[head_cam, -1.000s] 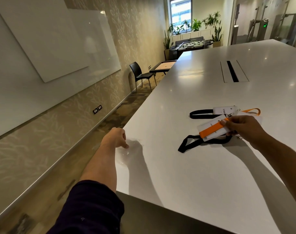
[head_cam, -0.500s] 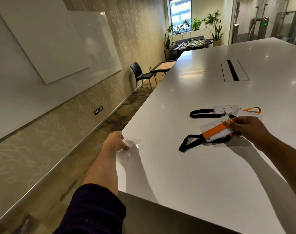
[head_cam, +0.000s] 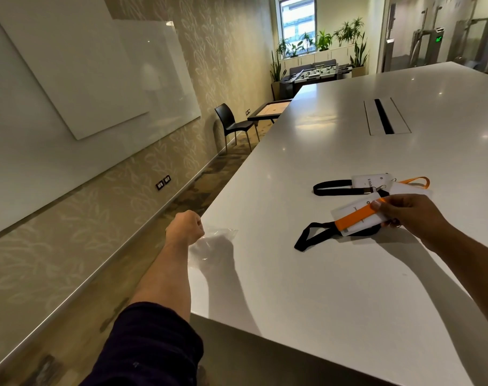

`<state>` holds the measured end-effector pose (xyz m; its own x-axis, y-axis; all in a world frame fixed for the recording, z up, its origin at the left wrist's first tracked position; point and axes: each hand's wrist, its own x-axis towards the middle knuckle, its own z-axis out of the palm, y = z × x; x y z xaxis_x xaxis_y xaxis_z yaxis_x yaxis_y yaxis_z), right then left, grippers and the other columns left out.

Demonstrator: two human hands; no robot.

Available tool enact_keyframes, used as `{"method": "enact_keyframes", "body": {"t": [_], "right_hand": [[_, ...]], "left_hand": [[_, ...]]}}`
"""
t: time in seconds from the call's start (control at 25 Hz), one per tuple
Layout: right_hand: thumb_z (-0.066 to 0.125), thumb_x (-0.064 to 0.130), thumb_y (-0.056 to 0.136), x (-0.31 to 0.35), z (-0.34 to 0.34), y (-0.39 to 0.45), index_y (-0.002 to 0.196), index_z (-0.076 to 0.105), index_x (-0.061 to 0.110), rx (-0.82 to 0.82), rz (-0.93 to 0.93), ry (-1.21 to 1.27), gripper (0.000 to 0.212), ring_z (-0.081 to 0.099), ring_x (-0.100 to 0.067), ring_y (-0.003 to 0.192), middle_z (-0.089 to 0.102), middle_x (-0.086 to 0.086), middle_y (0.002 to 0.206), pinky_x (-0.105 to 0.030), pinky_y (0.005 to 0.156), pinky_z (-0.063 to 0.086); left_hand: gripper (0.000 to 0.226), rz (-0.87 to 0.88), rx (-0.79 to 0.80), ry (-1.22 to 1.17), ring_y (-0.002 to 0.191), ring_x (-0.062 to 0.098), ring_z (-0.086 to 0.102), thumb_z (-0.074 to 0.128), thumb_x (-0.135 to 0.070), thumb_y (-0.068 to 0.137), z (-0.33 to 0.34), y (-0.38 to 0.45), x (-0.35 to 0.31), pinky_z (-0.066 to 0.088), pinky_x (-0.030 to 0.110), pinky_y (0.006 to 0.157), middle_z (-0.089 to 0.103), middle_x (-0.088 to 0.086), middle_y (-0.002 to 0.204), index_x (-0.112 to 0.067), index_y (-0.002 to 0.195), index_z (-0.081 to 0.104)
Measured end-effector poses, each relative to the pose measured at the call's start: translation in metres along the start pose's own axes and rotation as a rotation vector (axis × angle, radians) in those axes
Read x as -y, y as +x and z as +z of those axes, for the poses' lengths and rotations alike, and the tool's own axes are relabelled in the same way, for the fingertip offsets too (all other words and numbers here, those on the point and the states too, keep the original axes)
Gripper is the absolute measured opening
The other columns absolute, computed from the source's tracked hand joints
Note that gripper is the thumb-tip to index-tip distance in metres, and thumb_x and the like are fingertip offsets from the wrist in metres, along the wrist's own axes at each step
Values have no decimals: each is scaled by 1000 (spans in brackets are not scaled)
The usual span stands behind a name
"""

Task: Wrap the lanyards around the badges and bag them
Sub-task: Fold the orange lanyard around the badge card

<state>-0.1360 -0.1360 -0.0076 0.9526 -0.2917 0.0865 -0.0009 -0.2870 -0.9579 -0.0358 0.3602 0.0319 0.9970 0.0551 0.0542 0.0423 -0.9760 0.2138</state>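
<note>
The left arm reaches forward along the left edge of the desk (head_cam: 334, 288), dark sleeve (head_cam: 148, 346) pushed up to the elbow, forearm bare. The left hand (head_cam: 185, 228) is curled into a fist at that edge, its grip closed on a clear plastic bag (head_cam: 212, 243), which lies crumpled and partly on the desk just right of the fist.

Farther right on the desk, a black strap (head_cam: 312, 235) loops out toward the bag from under a white badge (head_cam: 359, 218). This badge lies with its long axis running from lower left to upper right, an orange lanyard (head_cam: 357, 215) wound along it in the same direction. The right hand (head_cam: 407, 215) comes in from the right edge, forearm angled down across the desk, and its grip pinches the badge and orange band at the badge's right end, thumb on top.

Beyond that badge, near it, a second white badge (head_cam: 371, 181) lies flat with a black lanyard (head_cam: 334, 188) stretched left of it and an orange loop (head_cam: 417, 181) to its right.
</note>
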Motion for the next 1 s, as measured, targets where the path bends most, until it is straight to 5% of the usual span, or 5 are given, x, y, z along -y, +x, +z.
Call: {"method": "enact_keyframes", "body": {"t": [0.28,0.56,0.8,1.0], "right_hand": [[75,40,86,-6,-9,-6,89,75,29,-42,-11,16,11,73,-17,80,78,4,82,-28,65,57],[77,35,88,-12,-30,-17,87,79,24,-144,-49,83,11,73,-13,62,79,1,79,-23,56,60],[76,19,91,-22,-43,-24,90,77,8,-275,27,212,11,75,-21,62,78,-14,79,-23,51,56],[76,17,91,-43,-37,-27,94,75,1,-333,77,251,16,75,-28,65,76,-22,83,-35,57,61]], "left_hand": [[8,53,164,-403,62,16,73,67,-5,92,-26,27,-48,60,32,64,77,6,78,-7,88,74],[9,168,241,-797,41,10,52,68,0,87,16,15,-173,44,18,42,70,15,78,-2,95,72],[27,156,256,-1083,56,26,67,60,9,86,75,-22,-260,60,44,68,71,22,87,-2,111,58],[37,10,207,-1168,73,18,75,66,-7,90,100,-37,-289,57,28,64,70,11,104,-12,124,52]]}}
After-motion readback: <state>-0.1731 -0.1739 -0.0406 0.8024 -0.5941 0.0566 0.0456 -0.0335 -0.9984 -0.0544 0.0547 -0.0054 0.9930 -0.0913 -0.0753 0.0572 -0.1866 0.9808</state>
